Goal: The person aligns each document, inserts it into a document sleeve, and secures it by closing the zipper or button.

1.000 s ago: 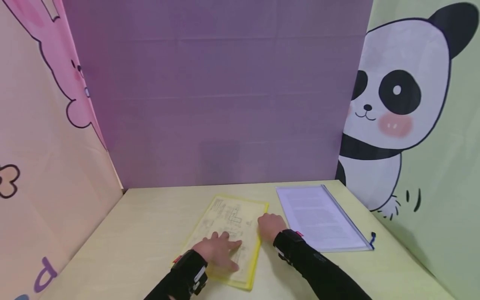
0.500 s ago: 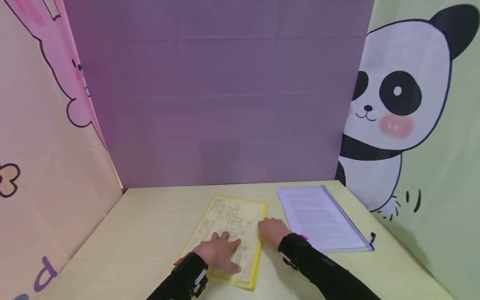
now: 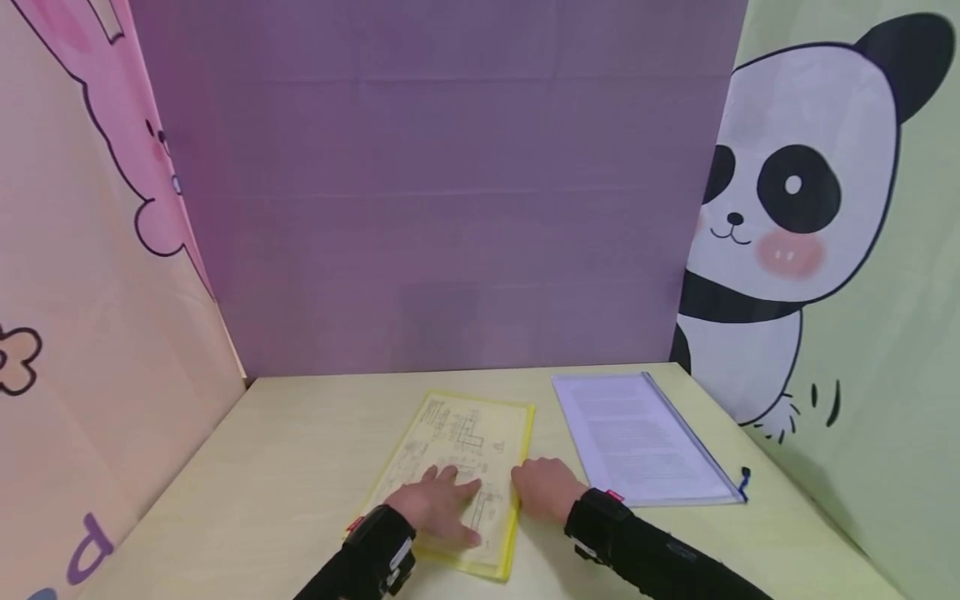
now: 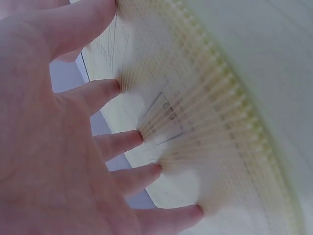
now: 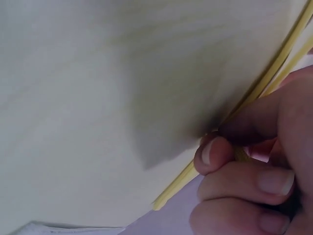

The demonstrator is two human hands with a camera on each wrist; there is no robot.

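A report cover [image 3: 465, 425] with a yellow edge lies on the table, printed drawings showing through its front. Fingers spread, my left hand [image 3: 437, 508] rests on its lower part. In the left wrist view the straight fingertips [image 4: 131, 137] touch the printed sheet. At the cover's right side, my right hand [image 3: 549, 490] pinches the yellow spine bar [image 3: 510, 533]. The right wrist view has the thumb and index finger closed on this bar [image 5: 279, 61], the other fingers curled below. What lies directly between those two fingertips is hidden.
To the right lies a second clear report cover [image 3: 637, 442] with printed white pages and a bar along its right edge. A small dark blue item [image 3: 744, 479] sits at its lower right corner. A purple backdrop [image 3: 450, 192] stands behind the table [image 3: 300, 467].
My right hand has slid toward me along the yellow spine bar. The left hand stays almost in place on the cover, which has barely shifted.
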